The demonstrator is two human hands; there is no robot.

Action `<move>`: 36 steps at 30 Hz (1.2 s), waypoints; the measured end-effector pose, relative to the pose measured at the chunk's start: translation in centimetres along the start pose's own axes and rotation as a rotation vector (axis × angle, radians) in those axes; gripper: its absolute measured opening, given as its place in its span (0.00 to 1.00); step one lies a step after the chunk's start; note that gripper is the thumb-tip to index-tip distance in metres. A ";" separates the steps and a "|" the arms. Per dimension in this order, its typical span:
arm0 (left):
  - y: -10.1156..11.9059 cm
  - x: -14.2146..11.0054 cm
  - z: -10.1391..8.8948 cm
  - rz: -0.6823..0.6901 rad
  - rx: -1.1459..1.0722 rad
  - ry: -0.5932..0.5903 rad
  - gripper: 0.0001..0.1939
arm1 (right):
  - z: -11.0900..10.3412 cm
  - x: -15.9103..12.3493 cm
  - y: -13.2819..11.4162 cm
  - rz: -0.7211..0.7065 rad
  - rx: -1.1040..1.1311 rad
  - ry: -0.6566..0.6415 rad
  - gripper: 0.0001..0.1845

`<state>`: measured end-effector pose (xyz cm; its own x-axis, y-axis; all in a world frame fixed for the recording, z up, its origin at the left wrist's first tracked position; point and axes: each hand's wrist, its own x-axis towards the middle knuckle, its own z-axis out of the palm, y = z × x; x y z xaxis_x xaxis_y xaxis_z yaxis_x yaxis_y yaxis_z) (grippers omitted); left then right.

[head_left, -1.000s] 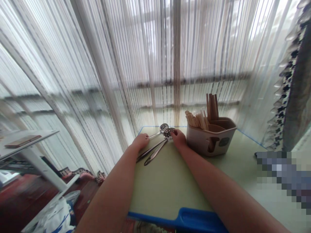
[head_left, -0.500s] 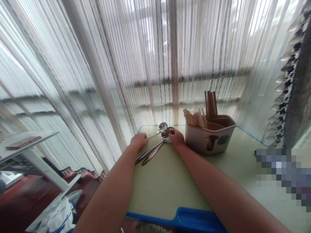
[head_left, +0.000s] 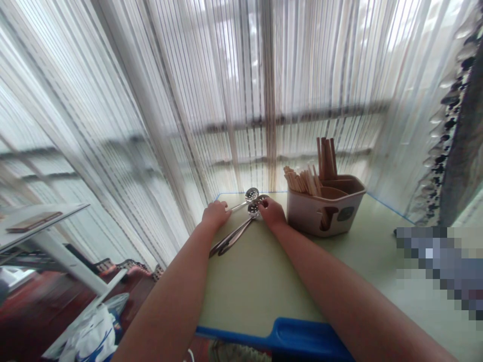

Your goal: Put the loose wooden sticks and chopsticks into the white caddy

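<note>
Near the far edge of the pale green tabletop (head_left: 260,286), my left hand (head_left: 216,215) closes around the handle of a metal slotted spoon (head_left: 251,194), whose perforated bowl points away to the right. My right hand (head_left: 273,213) pinches the perforated bowl of another slotted spoon (head_left: 262,200), partly hidden by the fingers. Just beside that hand lies a further perforated bowl (head_left: 253,209). Two metal handles (head_left: 233,239) run from the bowls toward the near left, side by side on the table; which handle belongs to which bowl is hard to make out.
Right of my right hand stands a beige divided utensil holder (head_left: 320,218) with wooden chopsticks (head_left: 326,158) and several lighter sticks (head_left: 300,181). A blue moulded tray edge (head_left: 302,336) lies in front. Sheer curtains (head_left: 241,90) hang behind; a white table (head_left: 41,221) stands left.
Both hands keep their grips, with only slight finger movement. The left fingers have shifted a little along the spoon handle, and the view has moved slightly.
</note>
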<state>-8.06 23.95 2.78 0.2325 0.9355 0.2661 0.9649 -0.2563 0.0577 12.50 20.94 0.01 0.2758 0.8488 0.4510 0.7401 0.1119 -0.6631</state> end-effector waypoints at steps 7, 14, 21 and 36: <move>3.0 -0.9 -2.1 0.185 -0.197 -0.196 0.24 | 0.0 0.3 0.2 0.043 0.107 0.064 0.10; 3.1 -1.7 -2.9 0.221 -0.173 -0.412 0.18 | 0.0 0.4 0.3 0.120 0.231 0.104 0.09; 2.4 -1.4 -3.1 0.205 -0.120 -0.273 0.15 | 0.4 0.7 0.6 0.167 0.319 0.137 0.14; 1.2 -0.4 -2.1 0.217 -0.100 -0.158 0.16 | -0.1 0.6 0.4 0.074 0.466 -0.002 0.26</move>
<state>-7.24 22.74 4.71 0.4560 0.8805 0.1297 0.8754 -0.4700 0.1127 13.03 21.43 0.01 0.3159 0.8643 0.3913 0.3637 0.2706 -0.8913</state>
